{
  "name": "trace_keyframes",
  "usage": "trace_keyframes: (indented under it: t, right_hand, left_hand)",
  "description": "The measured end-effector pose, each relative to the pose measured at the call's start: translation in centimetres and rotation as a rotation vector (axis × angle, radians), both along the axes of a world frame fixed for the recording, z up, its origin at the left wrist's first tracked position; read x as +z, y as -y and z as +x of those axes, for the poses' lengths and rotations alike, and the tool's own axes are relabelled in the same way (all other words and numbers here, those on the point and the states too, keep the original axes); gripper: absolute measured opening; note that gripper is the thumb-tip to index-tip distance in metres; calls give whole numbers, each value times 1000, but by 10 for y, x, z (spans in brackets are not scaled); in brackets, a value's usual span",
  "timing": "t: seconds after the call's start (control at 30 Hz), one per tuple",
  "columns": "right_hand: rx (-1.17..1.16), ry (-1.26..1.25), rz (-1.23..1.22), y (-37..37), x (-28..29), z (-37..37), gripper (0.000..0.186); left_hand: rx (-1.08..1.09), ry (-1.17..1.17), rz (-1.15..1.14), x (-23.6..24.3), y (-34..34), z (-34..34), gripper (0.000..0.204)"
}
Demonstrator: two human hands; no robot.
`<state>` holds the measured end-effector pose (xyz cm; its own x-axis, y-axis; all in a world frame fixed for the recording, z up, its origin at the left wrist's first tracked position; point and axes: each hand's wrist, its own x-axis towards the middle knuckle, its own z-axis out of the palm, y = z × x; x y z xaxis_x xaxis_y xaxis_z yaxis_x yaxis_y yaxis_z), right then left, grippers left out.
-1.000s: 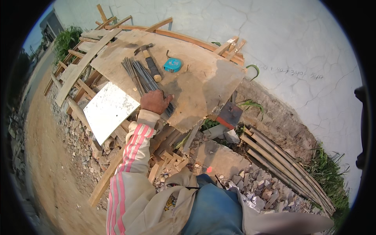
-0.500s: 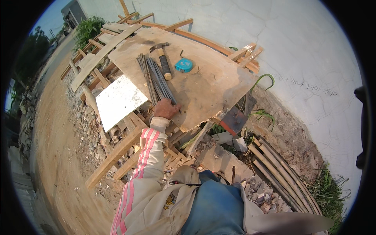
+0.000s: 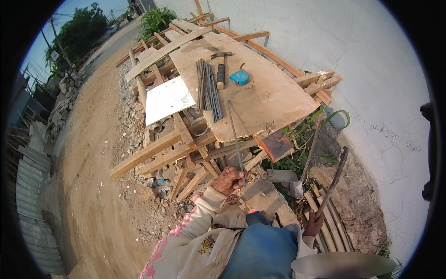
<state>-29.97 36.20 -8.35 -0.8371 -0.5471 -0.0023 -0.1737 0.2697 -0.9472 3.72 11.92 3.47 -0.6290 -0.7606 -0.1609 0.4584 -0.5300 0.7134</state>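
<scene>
My left hand (image 3: 227, 181) is closed on one end of a thin grey steel rod (image 3: 234, 135), whose other end points toward the board. At the lower right, my right hand (image 3: 313, 225) grips a long, dark, rusty metal bar (image 3: 335, 176) that tilts up and to the right. On the worn plywood board (image 3: 269, 97) lies a bunch of similar steel rods (image 3: 210, 90). Beside them are a claw hammer (image 3: 220, 72) with a black grip and a blue tape measure (image 3: 239, 77).
Timber beams (image 3: 153, 153) stick out under the board, next to a white panel (image 3: 169, 100). A rust-red metal plate (image 3: 277, 144) sits at the board's near corner. Bamboo poles (image 3: 332, 223) lie by the cracked white wall (image 3: 362, 56). A dirt road (image 3: 93, 153) runs along the left.
My left hand has left the bunch on the board and come back toward my body with a single rod. My right hand has come into view with the rusty bar. The view has shifted.
</scene>
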Motion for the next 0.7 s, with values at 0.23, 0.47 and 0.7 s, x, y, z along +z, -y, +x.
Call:
trace_keyframes:
  t: [0.23, 0.47, 0.7]
  right_hand:
    - [568, 413, -93, 68, 110, 17, 28]
    - [710, 248, -132, 88, 113, 30, 39]
    - [704, 224, -74, 84, 88, -4, 27]
  left_hand:
    - [-141, 286, -377, -6, -56, -94, 25]
    - [-212, 437, -572, -20, -94, -149, 20]
    - [-201, 750, -906, -25, -99, -173, 29]
